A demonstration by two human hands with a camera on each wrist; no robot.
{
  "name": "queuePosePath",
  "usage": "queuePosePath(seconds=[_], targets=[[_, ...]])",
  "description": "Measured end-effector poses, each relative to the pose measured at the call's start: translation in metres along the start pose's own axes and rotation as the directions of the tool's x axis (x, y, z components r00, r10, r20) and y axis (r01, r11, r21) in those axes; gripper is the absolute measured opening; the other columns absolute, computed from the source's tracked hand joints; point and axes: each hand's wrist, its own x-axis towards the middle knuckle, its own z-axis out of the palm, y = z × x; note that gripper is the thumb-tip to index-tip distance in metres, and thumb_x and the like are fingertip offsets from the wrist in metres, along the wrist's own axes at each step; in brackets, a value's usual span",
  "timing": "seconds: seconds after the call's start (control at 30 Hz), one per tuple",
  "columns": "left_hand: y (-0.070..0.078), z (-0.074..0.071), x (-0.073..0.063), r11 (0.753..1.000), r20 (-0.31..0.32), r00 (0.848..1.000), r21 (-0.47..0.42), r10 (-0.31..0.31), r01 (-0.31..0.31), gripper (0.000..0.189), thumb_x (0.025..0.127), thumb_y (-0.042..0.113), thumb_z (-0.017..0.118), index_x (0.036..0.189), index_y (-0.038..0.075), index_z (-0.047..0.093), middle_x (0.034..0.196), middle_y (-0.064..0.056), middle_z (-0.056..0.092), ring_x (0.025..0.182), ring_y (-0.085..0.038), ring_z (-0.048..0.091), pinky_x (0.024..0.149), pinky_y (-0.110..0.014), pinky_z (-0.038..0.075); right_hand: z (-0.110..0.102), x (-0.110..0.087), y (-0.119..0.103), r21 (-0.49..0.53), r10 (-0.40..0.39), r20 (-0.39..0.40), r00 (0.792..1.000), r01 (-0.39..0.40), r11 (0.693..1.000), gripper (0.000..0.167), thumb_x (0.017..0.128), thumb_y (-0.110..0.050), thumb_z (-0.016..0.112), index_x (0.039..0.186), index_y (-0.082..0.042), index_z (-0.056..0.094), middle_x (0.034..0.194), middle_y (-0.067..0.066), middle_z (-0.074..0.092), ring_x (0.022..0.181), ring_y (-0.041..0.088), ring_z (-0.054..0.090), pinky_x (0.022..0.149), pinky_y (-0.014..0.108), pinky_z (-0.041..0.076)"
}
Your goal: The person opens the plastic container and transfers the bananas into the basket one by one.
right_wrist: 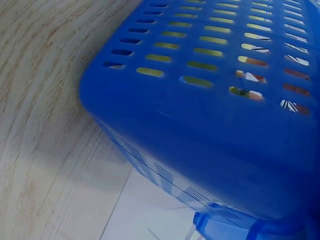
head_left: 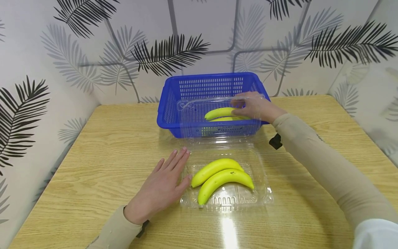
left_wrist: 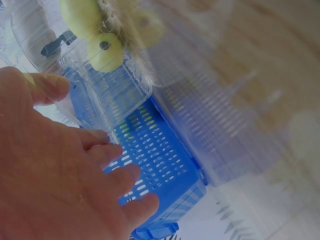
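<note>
A clear plastic clamshell box (head_left: 264, 200) lies unfolded on the table, and two yellow bananas (head_left: 217, 173) rest side by side in its base. Its raised lid (head_left: 192, 136) stands in front of the blue basket (head_left: 169, 93). Through the lid I see my right hand (head_left: 248, 105) inside the basket, gripping one end of a banana (head_left: 217, 113); another banana shows just below it. My left hand (head_left: 161, 186) lies with straight fingers along the box's left edge, thumb by the near bananas. In the left wrist view, the left hand (left_wrist: 65, 160) is beside the clear plastic.
The wooden table (head_left: 118, 138) meets a leaf-patterned wall (head_left: 205, 34) behind the basket. In the right wrist view the slotted basket wall (right_wrist: 190, 125) fills most of the picture and hides the right hand's fingers.
</note>
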Motion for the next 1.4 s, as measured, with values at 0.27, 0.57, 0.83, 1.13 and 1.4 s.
queuePosePath(seconds=[0.27, 0.57, 0.83, 1.13, 1.4], targets=[[0.000, -0.001, 0.000, 1.000, -0.005, 1.000, 0.007, 0.007, -0.007, 0.064, 0.104, 0.046, 0.038, 0.158, 0.016, 0.022, 0.163, 0.003, 0.013, 0.148, -0.021, 0.013, 0.117, -0.052, 0.016, -0.005, -0.003, -0.002, -0.012, 0.013, -0.022, 1.000, -0.013, 1.000, 0.046, 0.092, -0.026, 0.070, 0.130, -0.002, 0.061, 0.115, 0.018, 0.066, 0.104, 0.033, 0.061, 0.088, 0.050, 0.049], [0.000, 0.000, 0.000, 1.000, -0.008, 1.000, 0.014, 0.005, -0.005, 0.064, 0.104, 0.045, 0.038, 0.158, 0.016, 0.022, 0.163, 0.003, 0.013, 0.148, -0.022, 0.014, 0.117, -0.052, 0.016, -0.007, -0.005, 0.009, 0.098, 0.020, -0.082, 0.996, -0.012, 0.995, 0.041, 0.092, -0.028, 0.070, 0.126, -0.006, 0.063, 0.126, 0.015, 0.062, 0.115, 0.032, 0.056, 0.094, 0.050, 0.046], [0.000, 0.000, 0.000, 1.000, -0.007, 1.000, 0.014, 0.008, -0.008, 0.064, 0.104, 0.046, 0.038, 0.158, 0.016, 0.021, 0.163, 0.003, 0.013, 0.149, -0.021, 0.013, 0.117, -0.052, 0.016, -0.007, -0.005, 0.017, 0.103, -0.004, -0.134, 0.991, 0.018, 0.994, 0.036, 0.091, -0.032, 0.071, 0.119, -0.010, 0.067, 0.122, 0.010, 0.065, 0.118, 0.030, 0.055, 0.098, 0.049, 0.044], [0.000, -0.001, 0.000, 1.000, -0.002, 1.000, 0.008, 0.006, -0.006, 0.064, 0.104, 0.045, 0.038, 0.158, 0.015, 0.022, 0.163, 0.003, 0.013, 0.149, -0.021, 0.013, 0.117, -0.053, 0.016, -0.010, -0.010, 0.021, 0.161, -0.027, -0.170, 0.985, 0.055, 0.985, 0.041, 0.091, -0.037, 0.071, 0.123, -0.012, 0.066, 0.124, 0.008, 0.064, 0.116, 0.027, 0.056, 0.098, 0.047, 0.045], [0.000, -0.001, 0.000, 1.000, 0.000, 1.000, 0.006, 0.005, -0.005, 0.064, 0.104, 0.045, 0.038, 0.158, 0.016, 0.021, 0.163, 0.003, 0.013, 0.149, -0.022, 0.013, 0.117, -0.052, 0.016, -0.013, -0.016, 0.021, 0.217, -0.057, -0.215, 0.975, 0.104, 0.971, 0.042, 0.092, -0.035, 0.070, 0.124, -0.009, 0.065, 0.121, 0.007, 0.063, 0.115, 0.025, 0.056, 0.099, 0.047, 0.045]])
